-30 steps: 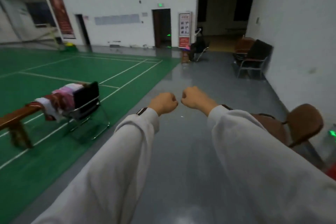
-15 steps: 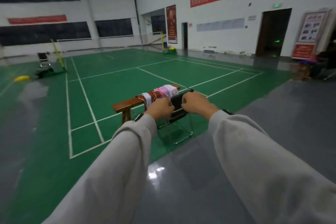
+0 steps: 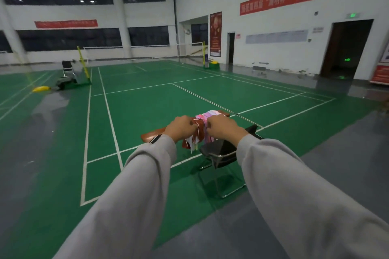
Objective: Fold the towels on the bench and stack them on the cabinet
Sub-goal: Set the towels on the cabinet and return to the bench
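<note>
The person has swung round: 1 second ago their outstretched arms pointed down the grey floor towards a far doorway, with the bench off at the left edge, and now the bench sits dead ahead, right behind the 2 raised fists. The left hand and the right hand are both curled tight, knuckles nearly meeting, and as far as I can see they hold nothing. They only overlap the pile in the view, and I judge them to be short of it. The towels lie heaped towards the right end of the bench, pink ones on top and a red-and-white one hanging over the near edge, all unfolded. A black chair stands just beside that end, between the person and the pile. No cabinet is in sight from here. So the turn means the person has found the work and faces it, but the task itself has not started: nothing is picked up, nothing is folded, nothing is stacked. Next I would expect them to close the gap, step round the chair, and open those fists on the top towel.
</note>
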